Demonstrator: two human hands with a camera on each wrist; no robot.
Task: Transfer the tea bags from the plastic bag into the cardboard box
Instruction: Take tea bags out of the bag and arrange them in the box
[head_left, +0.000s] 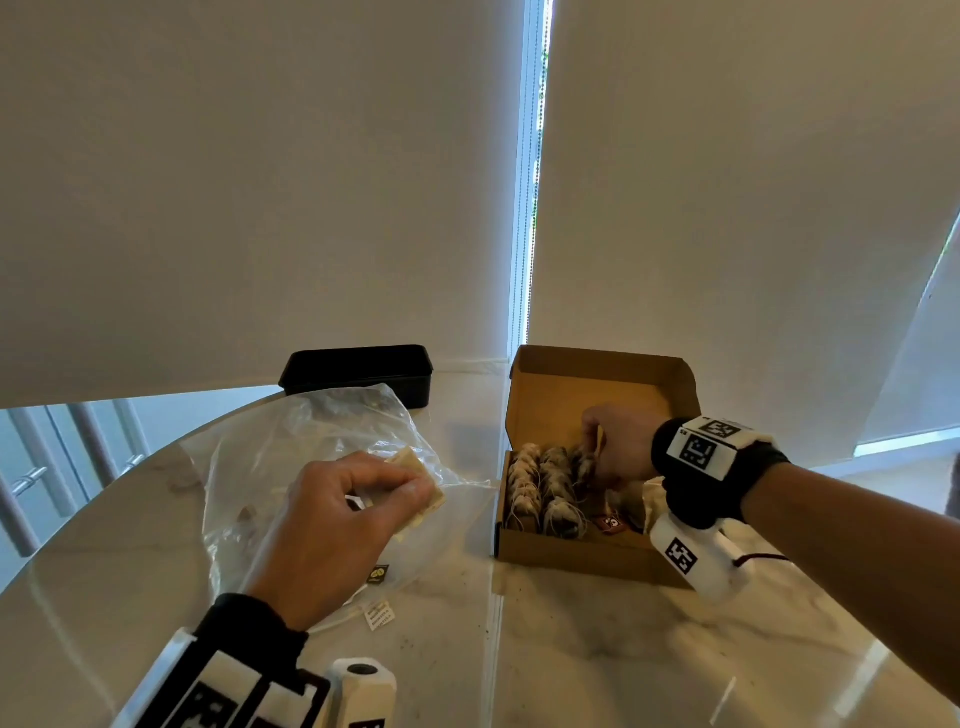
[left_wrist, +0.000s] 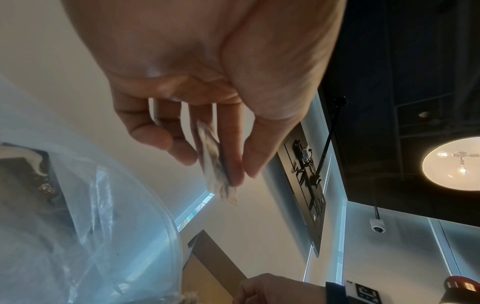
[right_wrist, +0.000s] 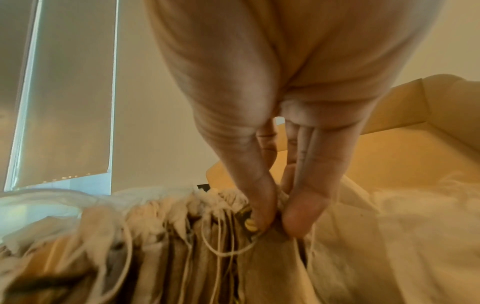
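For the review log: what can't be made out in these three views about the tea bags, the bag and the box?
- Head view: print on the tag by the plastic bag is too small to read.
- Head view: the right hand hides part of the cardboard box, so its tea bags cannot be counted.
- Left wrist view: the left hand shows its held tea bag only edge-on.
- Right wrist view: blurred.

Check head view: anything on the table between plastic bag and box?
Bare marble table between plastic bag and box, per head view; the bag's right edge nearly reaches the box wall.

One cardboard box (head_left: 582, 558), one plastic bag (head_left: 291, 457), two hands.
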